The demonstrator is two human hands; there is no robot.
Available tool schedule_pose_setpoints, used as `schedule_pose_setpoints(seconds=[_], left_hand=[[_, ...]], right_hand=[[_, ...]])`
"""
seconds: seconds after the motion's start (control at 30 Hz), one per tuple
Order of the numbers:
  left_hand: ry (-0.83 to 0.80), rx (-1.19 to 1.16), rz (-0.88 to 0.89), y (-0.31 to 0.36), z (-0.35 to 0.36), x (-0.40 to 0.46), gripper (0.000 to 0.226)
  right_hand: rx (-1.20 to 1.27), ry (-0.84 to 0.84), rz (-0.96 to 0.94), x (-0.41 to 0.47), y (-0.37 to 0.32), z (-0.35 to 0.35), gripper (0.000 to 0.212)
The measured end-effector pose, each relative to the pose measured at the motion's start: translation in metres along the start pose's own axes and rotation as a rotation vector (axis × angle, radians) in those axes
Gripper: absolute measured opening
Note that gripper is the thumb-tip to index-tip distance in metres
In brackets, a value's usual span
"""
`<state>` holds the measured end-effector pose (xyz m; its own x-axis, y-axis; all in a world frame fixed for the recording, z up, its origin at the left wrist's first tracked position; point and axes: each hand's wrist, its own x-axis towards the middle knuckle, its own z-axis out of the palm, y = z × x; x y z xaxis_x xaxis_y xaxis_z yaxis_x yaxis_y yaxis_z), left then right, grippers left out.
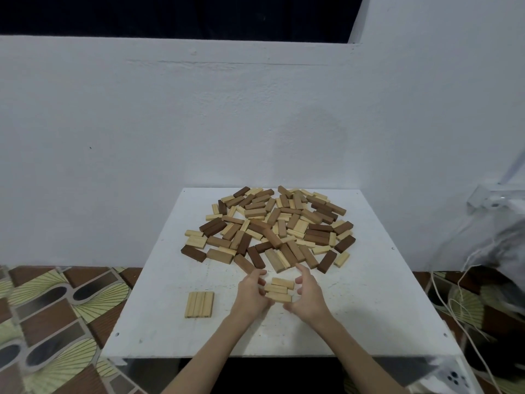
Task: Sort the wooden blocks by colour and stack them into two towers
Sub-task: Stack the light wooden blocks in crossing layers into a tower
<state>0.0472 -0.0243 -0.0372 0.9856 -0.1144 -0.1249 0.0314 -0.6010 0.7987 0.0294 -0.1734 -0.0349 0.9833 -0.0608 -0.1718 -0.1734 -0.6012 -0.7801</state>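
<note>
Both forearms reach in from below. The left hand (252,291) and right hand (308,294) cup a small group of pale blocks (279,290) from either side, fingers curled against its ends (whether each grip truly clamps is unclear). The mixed pile (270,226) lies beyond on the white desk (369,308); four pale blocks (199,304) sit left.

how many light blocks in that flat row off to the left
4 light blocks, side by side in one flat row on the white table, to the left of the left hand; none seem hidden.
</note>
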Motion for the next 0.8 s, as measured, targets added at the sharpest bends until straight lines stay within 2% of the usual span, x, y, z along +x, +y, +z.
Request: schedule_pose_setpoints(seconds=[0.27, 0.5, 0.8], left_hand=[[0.021, -0.055, -0.038, 0.0057, 0.003, 0.0001, 0.063], [0.056, -0.11, -0.048, 0.0072, 0.0046, -0.0004, 0.059], [0.099, -0.157, -0.052, 0.009, 0.0058, 0.0, 0.055]], right_hand=[[0.082, 0.065, 0.03, 0.0019, -0.0009, 0.004, 0.08], [0.143, 0.209, 0.097, 0.0, -0.0028, 0.0078, 0.058], [0.226, 0.302, 0.095, 0.0015, -0.0032, 0.0097, 0.047]])
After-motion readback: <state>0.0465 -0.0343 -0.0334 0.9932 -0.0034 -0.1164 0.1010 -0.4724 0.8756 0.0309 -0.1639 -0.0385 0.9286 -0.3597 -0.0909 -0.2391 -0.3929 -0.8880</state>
